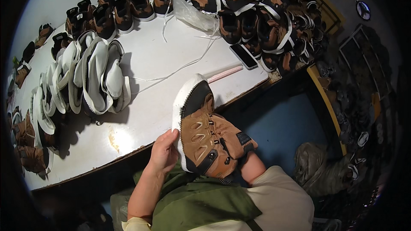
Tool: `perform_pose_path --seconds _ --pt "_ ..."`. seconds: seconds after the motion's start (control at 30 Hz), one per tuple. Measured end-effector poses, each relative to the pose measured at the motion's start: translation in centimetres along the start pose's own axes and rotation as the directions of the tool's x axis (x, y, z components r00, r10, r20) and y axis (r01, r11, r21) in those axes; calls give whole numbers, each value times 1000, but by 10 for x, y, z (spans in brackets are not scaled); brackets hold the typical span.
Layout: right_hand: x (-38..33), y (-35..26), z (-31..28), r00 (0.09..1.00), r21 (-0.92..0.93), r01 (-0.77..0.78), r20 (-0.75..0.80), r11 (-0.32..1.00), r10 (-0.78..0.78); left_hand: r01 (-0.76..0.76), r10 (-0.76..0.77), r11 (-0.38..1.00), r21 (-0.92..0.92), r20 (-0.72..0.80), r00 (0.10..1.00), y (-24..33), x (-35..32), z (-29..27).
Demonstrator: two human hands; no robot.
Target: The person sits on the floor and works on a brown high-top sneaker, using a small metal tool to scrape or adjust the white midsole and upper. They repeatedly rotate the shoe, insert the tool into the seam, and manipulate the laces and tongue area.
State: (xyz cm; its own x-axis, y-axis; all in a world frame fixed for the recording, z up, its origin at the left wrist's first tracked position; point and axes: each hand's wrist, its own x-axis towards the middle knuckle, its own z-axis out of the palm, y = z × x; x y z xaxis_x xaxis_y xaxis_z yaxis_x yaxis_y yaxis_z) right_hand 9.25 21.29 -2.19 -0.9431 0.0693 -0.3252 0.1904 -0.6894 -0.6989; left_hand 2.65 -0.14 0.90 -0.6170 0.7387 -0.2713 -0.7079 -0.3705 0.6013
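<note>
A brown and black shoe [201,132] with a thick white sole is held up in front of my body, toe pointing away and laces facing right. My left hand [164,152] is closed on the sole's left edge, its thumb and fingers pressed against the white rim. My right forearm [252,169] runs up to the shoe's ankle opening. The shoe hides my right hand, so whether it is inside or behind the shoe cannot be made out. Dark stitching runs along the seam between upper and sole.
On the white table [158,60] at left lie several pale shoe soles [96,77]. Finished-looking brown shoes [122,13] line the back. A heap of shoes [265,21] tied with white strips covers the right end, near a phone [244,56], a pinkish ruler-like strip [224,73] and a plastic bag [195,15].
</note>
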Motion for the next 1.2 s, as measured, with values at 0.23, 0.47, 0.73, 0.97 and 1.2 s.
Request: perform_pose_path --seconds 0.23,0.47,0.73,0.97,1.2 --pt "8 2 -10 999 6 -32 33 999 32 -9 9 1000 -10 19 1000 -1 3 -6" --pt "21 -6 -18 996 -20 -46 81 999 47 -24 26 999 41 -40 999 10 6 -5" --pt "62 -26 -27 991 -440 136 70 888 -117 -126 128 991 34 -72 989 37 55 -50" --pt "78 -5 -31 951 -690 266 74 673 -301 -156 155 988 11 -171 973 35 64 -80" --pt "70 -32 -46 871 -891 252 39 378 -489 -145 134 989 -29 -243 961 21 70 -106"
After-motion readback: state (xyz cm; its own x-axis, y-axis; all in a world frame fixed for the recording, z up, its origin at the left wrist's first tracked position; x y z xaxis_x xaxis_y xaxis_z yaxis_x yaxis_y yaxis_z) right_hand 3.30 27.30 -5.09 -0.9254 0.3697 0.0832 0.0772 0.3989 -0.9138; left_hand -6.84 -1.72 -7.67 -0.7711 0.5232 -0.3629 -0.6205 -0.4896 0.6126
